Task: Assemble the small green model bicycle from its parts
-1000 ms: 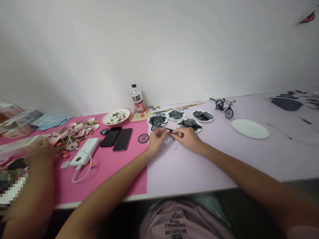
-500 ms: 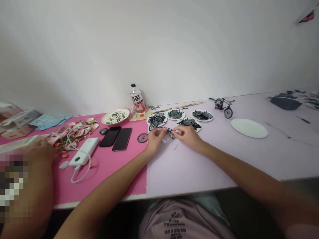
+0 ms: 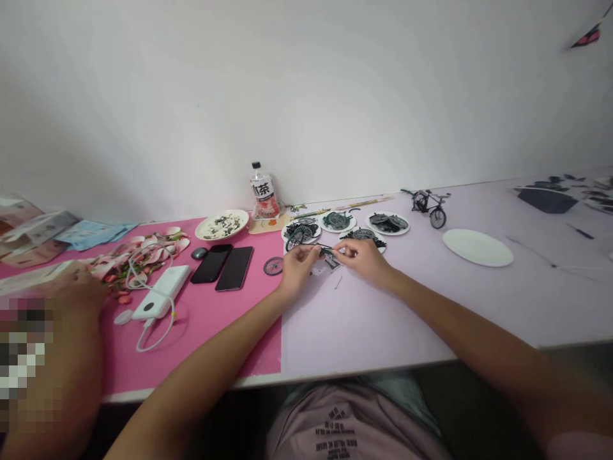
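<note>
From where I stand, a person seems to be fitting small pieces together over the lilac tabletop (image 3: 383, 326). The left hand (image 3: 299, 265) pinches a thin dark part (image 3: 326, 252), thumb against fingers; the right hand (image 3: 360, 259) has its fingertips closed on the part's other end. A wheel (image 3: 299, 237) stands just beyond the left hand; whether it joins the part, I cannot tell. A pin (image 3: 338, 282) lies nearer the person. The next move, I judge, calls for steady, precise fingertips.

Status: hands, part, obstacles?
Left hand and right hand pinching small dark part. Close clutter: loose wheel beside left hand, loaded plates beyond.
</note>
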Tool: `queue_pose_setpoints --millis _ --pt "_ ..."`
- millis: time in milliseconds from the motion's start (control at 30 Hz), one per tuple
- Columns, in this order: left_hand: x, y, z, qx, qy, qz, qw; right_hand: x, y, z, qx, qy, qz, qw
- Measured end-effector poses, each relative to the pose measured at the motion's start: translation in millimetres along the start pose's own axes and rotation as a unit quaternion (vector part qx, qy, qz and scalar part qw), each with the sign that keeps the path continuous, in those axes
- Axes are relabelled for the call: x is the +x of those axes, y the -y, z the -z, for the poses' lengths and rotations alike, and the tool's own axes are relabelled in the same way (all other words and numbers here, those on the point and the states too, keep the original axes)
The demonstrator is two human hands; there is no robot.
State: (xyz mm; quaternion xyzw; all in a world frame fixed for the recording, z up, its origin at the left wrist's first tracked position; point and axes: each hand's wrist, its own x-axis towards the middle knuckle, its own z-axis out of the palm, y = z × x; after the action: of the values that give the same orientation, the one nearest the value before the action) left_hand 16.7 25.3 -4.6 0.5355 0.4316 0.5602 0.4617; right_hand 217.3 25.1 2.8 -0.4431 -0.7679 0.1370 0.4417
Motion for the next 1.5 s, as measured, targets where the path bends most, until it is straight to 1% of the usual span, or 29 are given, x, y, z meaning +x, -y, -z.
queue_pose_setpoints --millis 167,267,367,500,733,867,1067,1300,1500 --pt "-3 0 0.7 0.001 0.009 0.001 1.0 -3 1 -2 0.018 0.012 -0.011 1.0" --pt "-4 0 0.7 -0.003 0.002 0.001 1.0 -4 2 -5 0.022 0.016 -0.021 0.999" --pt "-5 0 0.5 -0.004 0.002 0.0 1.0 -5 2 -8 0.02 0.027 -0.021 0.999" --pt "-5 3 0.0 0.005 0.002 -0.005 1.0 -4 1 -10 0.023 0.025 -0.011 0.999" --pt "-4 7 -0.7 0.025 0.003 -0.036 0.999 -3 -1 -11 0.028 0.03 -0.013 0.999" --pt "-5 6 -0.7 0.05 0.001 -0.057 0.997 -4 -1 -12 0.034 0.026 -0.015 0.999" --pt "-7 4 -0.9 0.064 0.003 -0.073 0.995 -5 3 -11 0.039 0.037 -0.025 0.998" --pt "-7 2 -1.0 0.052 0.005 -0.067 0.996 -5 6 -10 0.029 0.018 -0.018 0.999" --pt "-6 4 -0.4 0.039 0.021 -0.061 0.997 -7 8 -12 0.05 0.003 -0.002 0.999"
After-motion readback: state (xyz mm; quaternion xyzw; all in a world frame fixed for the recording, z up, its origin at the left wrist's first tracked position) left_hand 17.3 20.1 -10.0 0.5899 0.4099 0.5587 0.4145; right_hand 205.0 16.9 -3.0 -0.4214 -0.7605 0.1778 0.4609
